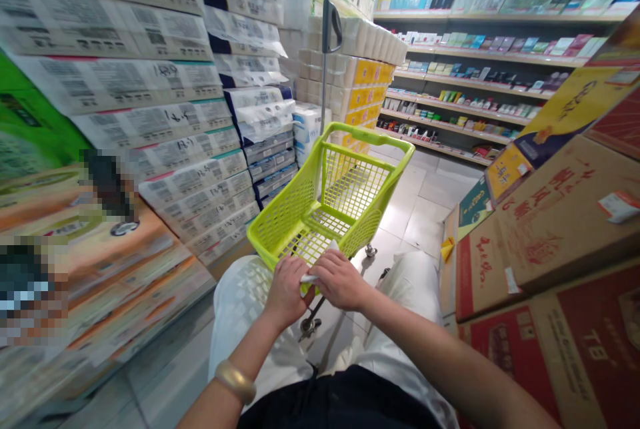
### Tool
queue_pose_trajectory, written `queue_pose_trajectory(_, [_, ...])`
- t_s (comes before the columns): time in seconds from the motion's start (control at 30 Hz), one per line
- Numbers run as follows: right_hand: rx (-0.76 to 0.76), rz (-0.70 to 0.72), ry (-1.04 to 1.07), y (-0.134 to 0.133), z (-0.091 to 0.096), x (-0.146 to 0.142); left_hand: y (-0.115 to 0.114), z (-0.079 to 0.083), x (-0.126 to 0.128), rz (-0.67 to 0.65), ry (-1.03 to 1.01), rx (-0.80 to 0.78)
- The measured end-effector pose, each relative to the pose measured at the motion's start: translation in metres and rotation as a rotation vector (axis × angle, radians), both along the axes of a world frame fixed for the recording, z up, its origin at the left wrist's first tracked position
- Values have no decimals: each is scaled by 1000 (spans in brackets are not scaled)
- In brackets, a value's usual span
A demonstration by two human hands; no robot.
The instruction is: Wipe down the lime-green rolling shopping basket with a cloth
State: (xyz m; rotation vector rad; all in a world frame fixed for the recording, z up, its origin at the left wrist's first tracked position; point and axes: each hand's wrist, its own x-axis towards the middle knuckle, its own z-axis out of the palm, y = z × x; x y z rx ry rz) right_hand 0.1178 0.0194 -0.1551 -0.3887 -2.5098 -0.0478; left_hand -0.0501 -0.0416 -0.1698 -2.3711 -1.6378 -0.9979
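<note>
A lime-green plastic shopping cart [277,212] stands right in front of my knees, its basket tilted in view with nothing in it. At its near rim my left hand [290,290] and my right hand [341,279] meet, both with fingers closed. A thin white piece of paper or cloth [309,278] is pinched between them; another white bit sticks up past my right fingers. My left thumb is close to the green rim; whether it grips the rim is hidden. A gold-coloured bangle [235,381] circles my left wrist.
Stacked white paper packs [175,109] rise on the left, above orange packs [165,249]. Cardboard cartons [550,229] line the right side. Behind the cart are a glass door handle [333,26], bundled rolls [350,76] and shelves of small goods [480,49]. Tiled floor [420,216] shows beyond the cart.
</note>
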Motion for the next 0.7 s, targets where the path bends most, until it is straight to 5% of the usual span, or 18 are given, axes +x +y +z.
queue_pose_trajectory(0.1, [23, 19, -32, 19, 6, 11, -1, 3, -1, -3, 2, -31])
queue_pose_trajectory(0.2, [-26, -141, 35, 40, 12, 23, -2, 7, 0, -3, -12, -44])
queue_pose_trajectory(0.3, [-70, -259, 116, 34, 10, 20, -1, 7, 2, 6, -21, -39])
queue_pose_trajectory(0.43, [-61, -115, 53, 4, -1, 4, 1, 2, 3, 7, 4, 1])
queue_pose_trajectory(0.53, [-17, 15, -16, 9, 1, 8, 1, 2, 2, 3, 16, -11])
queue_pose_trajectory(0.7, [-18, -153, 41, 46, 12, 29, -1, 8, 3, 0, -3, -38])
